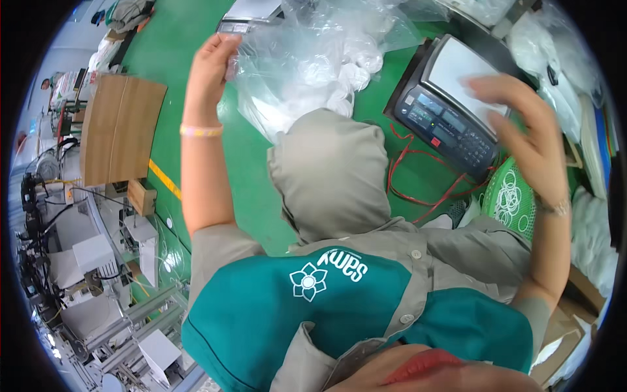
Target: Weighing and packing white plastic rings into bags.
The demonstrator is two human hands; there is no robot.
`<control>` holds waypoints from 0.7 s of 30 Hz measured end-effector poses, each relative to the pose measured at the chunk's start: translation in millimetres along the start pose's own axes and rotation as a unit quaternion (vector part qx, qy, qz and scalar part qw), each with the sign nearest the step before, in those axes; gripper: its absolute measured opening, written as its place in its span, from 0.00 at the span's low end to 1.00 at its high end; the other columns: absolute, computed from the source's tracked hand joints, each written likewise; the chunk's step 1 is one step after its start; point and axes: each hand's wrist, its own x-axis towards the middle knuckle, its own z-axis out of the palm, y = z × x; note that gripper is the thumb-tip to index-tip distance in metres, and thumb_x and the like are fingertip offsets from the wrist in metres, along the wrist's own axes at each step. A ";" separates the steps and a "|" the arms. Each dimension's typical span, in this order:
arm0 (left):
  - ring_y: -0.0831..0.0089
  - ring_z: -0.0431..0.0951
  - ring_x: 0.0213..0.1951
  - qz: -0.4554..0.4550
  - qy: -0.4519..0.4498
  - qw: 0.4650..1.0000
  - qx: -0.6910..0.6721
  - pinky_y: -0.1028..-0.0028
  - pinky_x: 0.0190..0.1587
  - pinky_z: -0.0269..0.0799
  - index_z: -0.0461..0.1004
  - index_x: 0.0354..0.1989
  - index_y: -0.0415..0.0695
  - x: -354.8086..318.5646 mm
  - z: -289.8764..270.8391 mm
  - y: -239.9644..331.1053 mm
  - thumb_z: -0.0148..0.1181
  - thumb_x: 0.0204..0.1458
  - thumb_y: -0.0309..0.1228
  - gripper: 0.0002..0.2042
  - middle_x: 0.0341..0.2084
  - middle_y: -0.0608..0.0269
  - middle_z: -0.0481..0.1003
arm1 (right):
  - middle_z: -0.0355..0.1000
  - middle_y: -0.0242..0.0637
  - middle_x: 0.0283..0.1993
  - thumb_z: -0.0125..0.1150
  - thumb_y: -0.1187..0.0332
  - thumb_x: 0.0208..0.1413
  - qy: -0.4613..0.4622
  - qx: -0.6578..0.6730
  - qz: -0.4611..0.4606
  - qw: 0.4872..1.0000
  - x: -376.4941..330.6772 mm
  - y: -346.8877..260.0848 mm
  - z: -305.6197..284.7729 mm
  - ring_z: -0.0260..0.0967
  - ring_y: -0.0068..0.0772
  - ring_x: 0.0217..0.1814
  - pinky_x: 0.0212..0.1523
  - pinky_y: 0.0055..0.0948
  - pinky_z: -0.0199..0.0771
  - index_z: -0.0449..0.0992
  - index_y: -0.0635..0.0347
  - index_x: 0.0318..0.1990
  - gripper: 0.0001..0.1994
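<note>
My left hand (215,65) is closed, its fingertips pinching the edge of a large clear plastic bag (274,72). Several white round pieces (354,77) lie in the bag, which rests in front of me on the green floor. To its right stands a dark digital weighing scale (447,127) with a pale metal plate (460,68). Over the right side of that plate is my right hand (526,134), blurred by motion, with thumb and fingers apart and nothing visible between them. Whether it touches the scale I cannot tell.
A green basket (509,202) of white rings sits below my right hand. A red cord (418,155) loops beside the scale. Another scale (248,16) stands at the far edge. Cardboard (124,130) and metal-framed machinery (124,320) are on the left; filled plastic bags (545,65) line the right.
</note>
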 end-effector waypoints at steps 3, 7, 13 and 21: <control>0.89 0.59 0.16 0.072 -0.111 0.991 -0.005 0.86 0.18 0.52 0.67 0.24 0.45 -34.3 46.3 83.7 0.56 0.49 0.28 0.06 0.15 0.77 0.64 | 0.66 0.41 0.51 0.59 0.67 0.45 -0.023 0.131 -0.159 0.978 54.2 7.8 62.9 0.66 0.38 0.50 0.51 0.32 0.65 0.62 0.59 0.55 0.26; 0.89 0.58 0.18 0.209 -0.085 0.972 0.069 0.85 0.22 0.52 0.59 0.20 0.49 -66.4 86.7 136.6 0.60 0.43 0.20 0.14 0.16 0.79 0.60 | 0.67 0.51 0.47 0.60 0.60 0.43 -0.062 0.043 -0.209 0.975 96.2 9.3 100.0 0.66 0.46 0.47 0.48 0.37 0.65 0.55 0.58 0.58 0.34; 0.82 0.58 0.15 0.319 -0.015 0.883 0.343 0.77 0.18 0.55 0.60 0.14 0.41 -31.7 53.1 136.5 0.58 0.40 0.30 0.13 0.10 0.72 0.60 | 0.63 0.39 0.28 0.60 0.72 0.34 -0.079 -0.289 -0.189 0.935 18.8 -9.2 9.1 0.59 0.42 0.32 0.36 0.37 0.56 0.65 0.60 0.23 0.09; 0.82 0.67 0.24 0.180 -0.301 0.893 0.282 0.78 0.27 0.65 0.74 0.39 0.44 -35.3 104.8 116.3 0.58 0.48 0.34 0.11 0.18 0.70 0.69 | 0.56 0.41 0.25 0.54 0.80 0.33 0.002 -0.267 -0.074 0.961 -50.7 -23.5 -49.0 0.53 0.45 0.30 0.34 0.35 0.53 0.65 0.63 0.25 0.08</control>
